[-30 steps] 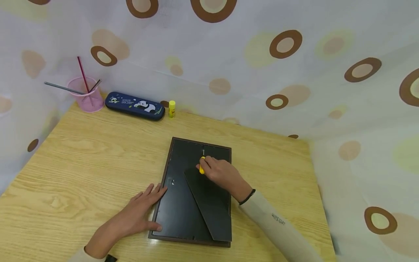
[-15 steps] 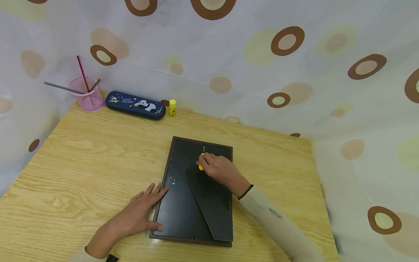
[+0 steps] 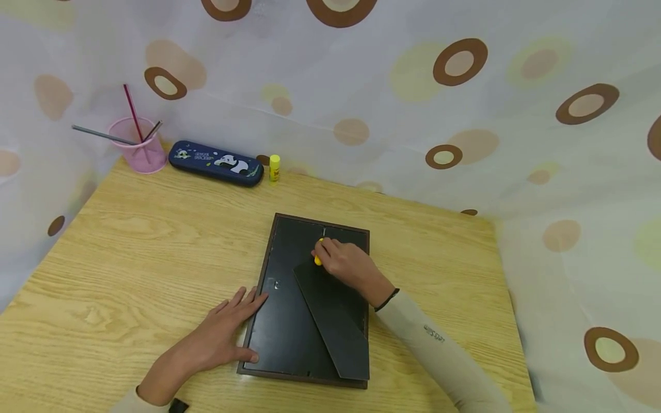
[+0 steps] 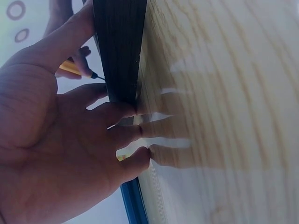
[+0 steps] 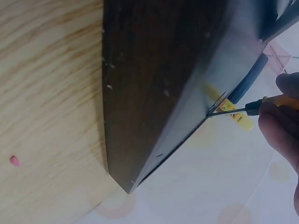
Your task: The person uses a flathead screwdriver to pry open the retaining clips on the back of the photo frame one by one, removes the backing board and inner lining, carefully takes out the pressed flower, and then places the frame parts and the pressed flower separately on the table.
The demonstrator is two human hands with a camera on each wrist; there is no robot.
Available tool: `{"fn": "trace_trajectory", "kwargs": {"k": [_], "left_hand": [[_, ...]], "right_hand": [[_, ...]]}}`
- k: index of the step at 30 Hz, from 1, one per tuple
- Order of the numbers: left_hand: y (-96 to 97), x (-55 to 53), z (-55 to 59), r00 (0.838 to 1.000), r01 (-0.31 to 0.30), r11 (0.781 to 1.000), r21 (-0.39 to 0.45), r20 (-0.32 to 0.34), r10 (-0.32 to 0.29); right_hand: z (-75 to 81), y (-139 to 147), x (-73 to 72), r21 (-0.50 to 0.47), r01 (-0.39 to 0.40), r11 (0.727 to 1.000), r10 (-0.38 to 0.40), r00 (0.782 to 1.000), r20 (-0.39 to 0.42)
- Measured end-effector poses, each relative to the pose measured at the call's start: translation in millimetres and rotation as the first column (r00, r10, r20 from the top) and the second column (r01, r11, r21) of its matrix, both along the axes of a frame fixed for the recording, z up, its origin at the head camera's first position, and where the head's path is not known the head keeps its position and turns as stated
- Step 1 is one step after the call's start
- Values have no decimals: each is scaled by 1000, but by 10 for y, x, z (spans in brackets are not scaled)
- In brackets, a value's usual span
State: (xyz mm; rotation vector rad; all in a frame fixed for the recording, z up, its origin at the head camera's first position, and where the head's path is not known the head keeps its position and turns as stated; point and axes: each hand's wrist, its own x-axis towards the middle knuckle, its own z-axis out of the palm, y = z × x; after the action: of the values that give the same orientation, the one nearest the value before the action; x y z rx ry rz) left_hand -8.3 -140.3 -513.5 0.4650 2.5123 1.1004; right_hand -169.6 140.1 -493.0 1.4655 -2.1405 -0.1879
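Note:
A dark picture frame point(image 3: 289, 332) lies face down on the table, its black backing and easel stand point(image 3: 330, 321) uppermost. My right hand point(image 3: 351, 267) pinches the yellow handle of a screwdriver point(image 5: 252, 108) above the backing. In the right wrist view the screwdriver's thin metal shaft reaches the backing's far edge, beside a small metal tab point(image 5: 218, 100). My left hand point(image 3: 219, 335) rests along the frame's left side with fingers spread, thumb and index finger on its edge. From the left wrist view, the other fingertips point(image 4: 140, 158) touch the tabletop beside the frame.
At the back left stand a pink cup point(image 3: 147, 158) with several pencils, a dark blue panda pencil case point(image 3: 217, 163) and a yellow glue stick point(image 3: 275, 168). A patterned sheet point(image 3: 330, 86) backs the table point(image 3: 129, 241). A small pink bit point(image 5: 14, 160) lies on the wood.
My right hand and the screwdriver have moved slightly toward the frame's far edge, and less of the shaft shows. The left hand stays put; the head view has shifted a little.

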Motion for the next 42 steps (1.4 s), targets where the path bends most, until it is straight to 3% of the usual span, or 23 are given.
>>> {"fn": "trace_trajectory", "kwargs": {"k": [14, 28, 42], "left_hand": [[-3, -6, 16, 1000, 4, 1000, 1, 11, -4], [-14, -8, -8, 1000, 5, 1000, 1, 12, -5], [-14, -4, -11, 1000, 7, 1000, 7, 10, -7]], "right_hand": [[-7, -35, -8, 17, 44, 999, -44, 998, 37], [-21, -49, 26, -10, 24, 1000, -24, 1000, 9], [-26, -64, 23, 18, 65, 998, -65, 998, 14]]}}
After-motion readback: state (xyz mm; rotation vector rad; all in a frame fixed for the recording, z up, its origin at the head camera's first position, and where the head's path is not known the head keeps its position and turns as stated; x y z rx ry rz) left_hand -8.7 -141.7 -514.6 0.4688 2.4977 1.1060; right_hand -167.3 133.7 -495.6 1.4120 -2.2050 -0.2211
